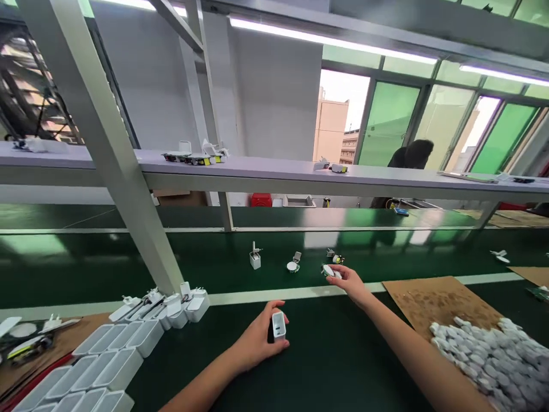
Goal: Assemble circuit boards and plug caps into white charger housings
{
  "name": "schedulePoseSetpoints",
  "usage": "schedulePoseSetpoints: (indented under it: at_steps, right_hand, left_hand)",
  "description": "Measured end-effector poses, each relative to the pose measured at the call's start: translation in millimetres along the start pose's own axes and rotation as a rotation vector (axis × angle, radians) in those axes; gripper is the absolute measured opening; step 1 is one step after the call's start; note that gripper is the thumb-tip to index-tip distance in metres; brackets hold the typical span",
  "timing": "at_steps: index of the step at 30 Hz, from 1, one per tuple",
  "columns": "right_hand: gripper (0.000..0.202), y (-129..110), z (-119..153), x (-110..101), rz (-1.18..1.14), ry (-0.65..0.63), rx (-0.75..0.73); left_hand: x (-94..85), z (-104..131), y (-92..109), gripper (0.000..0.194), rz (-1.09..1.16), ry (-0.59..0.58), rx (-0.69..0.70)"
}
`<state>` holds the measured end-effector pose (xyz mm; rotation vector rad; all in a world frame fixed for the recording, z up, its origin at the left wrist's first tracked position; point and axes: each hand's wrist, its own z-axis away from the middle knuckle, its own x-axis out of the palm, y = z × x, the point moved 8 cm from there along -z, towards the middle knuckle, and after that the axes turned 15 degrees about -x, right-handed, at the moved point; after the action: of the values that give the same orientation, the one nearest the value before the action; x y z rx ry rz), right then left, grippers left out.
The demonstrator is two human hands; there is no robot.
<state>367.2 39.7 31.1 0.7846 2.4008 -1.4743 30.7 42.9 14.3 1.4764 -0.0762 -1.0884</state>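
Note:
My left hand (259, 337) holds a small white open-topped housing (278, 326) between thumb and fingers, its hollow side facing me, above the green work surface. Farther forward and to the right, my right hand (349, 283) pinches a small white part (329, 270) with a round face, over the green belt. Just beyond that hand is a small assembly with a yellow piece (337, 259). Another round white part (293, 266) lies on the belt left of it, and a white box-shaped part (255, 259) stands farther left.
Rows of white housings (118, 366) stand at the left by a slanted metal post (115, 154). A pile of small white pieces (489, 355) lies at the right beside brown cardboard (437, 297). A raised shelf (266, 167) crosses ahead, carrying small parts.

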Motion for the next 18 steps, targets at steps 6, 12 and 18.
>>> schedulePoseSetpoints:
  at_steps: [6, 12, 18]
  right_hand:
    - [0.059, -71.0, 20.0, 103.1, -0.068, -0.266, -0.113]
    - [0.055, -81.6, 22.6, 156.5, -0.093, -0.306, -0.224]
    - [0.059, -74.0, 33.2, 158.9, -0.136, -0.326, -0.281]
  left_hand:
    - [-14.6, 3.4, 4.6, 0.062, 0.093, 0.240, 0.048]
    - [-26.8, 6.1, 2.4, 0.052, 0.056, 0.475, 0.170]
    - [-21.2, -9.4, -6.0, 0.050, 0.093, 0.346, 0.161]
